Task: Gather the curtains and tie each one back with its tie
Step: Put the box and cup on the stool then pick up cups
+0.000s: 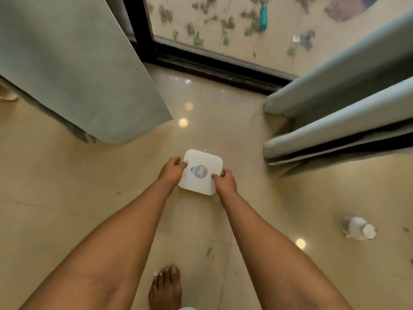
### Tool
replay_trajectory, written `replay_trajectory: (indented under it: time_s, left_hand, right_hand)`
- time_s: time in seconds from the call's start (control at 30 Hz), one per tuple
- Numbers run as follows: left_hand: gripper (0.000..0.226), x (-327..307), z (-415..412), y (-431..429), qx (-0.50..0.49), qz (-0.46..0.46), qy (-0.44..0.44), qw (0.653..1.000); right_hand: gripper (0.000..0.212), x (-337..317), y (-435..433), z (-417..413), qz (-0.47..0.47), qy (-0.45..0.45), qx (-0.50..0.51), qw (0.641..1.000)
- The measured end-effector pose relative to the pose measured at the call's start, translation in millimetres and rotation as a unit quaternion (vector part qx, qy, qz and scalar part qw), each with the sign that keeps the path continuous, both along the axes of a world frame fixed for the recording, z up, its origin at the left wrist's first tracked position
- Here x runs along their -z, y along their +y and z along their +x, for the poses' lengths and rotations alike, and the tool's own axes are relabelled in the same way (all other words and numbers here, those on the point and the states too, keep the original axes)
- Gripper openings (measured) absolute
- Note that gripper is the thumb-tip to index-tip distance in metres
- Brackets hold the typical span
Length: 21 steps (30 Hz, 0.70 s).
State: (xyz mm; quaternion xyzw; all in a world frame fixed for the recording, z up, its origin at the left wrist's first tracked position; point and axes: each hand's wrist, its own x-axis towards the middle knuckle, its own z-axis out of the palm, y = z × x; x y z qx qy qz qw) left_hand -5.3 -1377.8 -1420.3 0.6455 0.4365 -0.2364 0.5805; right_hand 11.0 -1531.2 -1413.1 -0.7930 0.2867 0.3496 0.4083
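Helper: Hands are busy now, yes? The left hand (172,170) and the right hand (224,181) each grip one side of the white box (202,173), with the fingers curled over its edges.

Guide: Yes. I think the box must go out of the way first. Keep it level and set it on the near floor (67,198), not under a hem.

Helper: And where are the curtains?

Guide: The left curtain (73,70) hangs at far left with a loose hem. The right curtain (335,108) stands in folds at far right. Both are apart from the hands. I see no tie.

Helper: Is there room to move?

Guide: Between them the floor is open up to the dark door track (212,66). Mind the bottle (358,227) lying at near right, and the bare foot (166,287) nearer than the box.
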Motion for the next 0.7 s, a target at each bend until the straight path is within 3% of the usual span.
replay_trajectory:
  time_s: [0.1, 0.2, 0.33, 0.5, 0.6, 0.7]
  left_hand:
    - [0.04, 14.3, -6.5, -9.4, -0.041, -0.012, -0.02, 0.999]
    - [0.04, -4.9, -28.5, -10.7, -0.079, -0.05, -0.002, 0.996]
    - [0.041, -71.2, -58.9, -20.5, -0.097, -0.141, 0.01, 0.985]
    - [0.036, -160.1, -88.4, -69.5, -0.048, -0.162, 0.023, 0.985]
    - [0.042, -186.5, -87.7, -121.6, -0.066, -0.185, 0.011, 0.98]
    - [0.043, -188.4, -67.8, -180.5, -0.079, -0.204, 0.008, 0.976]
  right_hand:
    - [0.044, 19.7, 2.5, -3.6, 0.001, -0.006, 0.064, 0.998]
    - [0.037, 2.9, -4.2, -26.4, 0.062, 0.024, 0.129, 0.989]
    - [0.032, -63.0, -33.1, -63.3, 0.184, 0.042, 0.227, 0.956]
    - [0.022, -158.9, -111.3, -100.6, 0.222, 0.06, 0.251, 0.94]
    - [0.01, -188.9, -175.8, -95.2, 0.14, 0.011, 0.272, 0.952]
    - [0.033, -185.1, -251.7, -75.5, -0.068, -0.025, 0.203, 0.977]
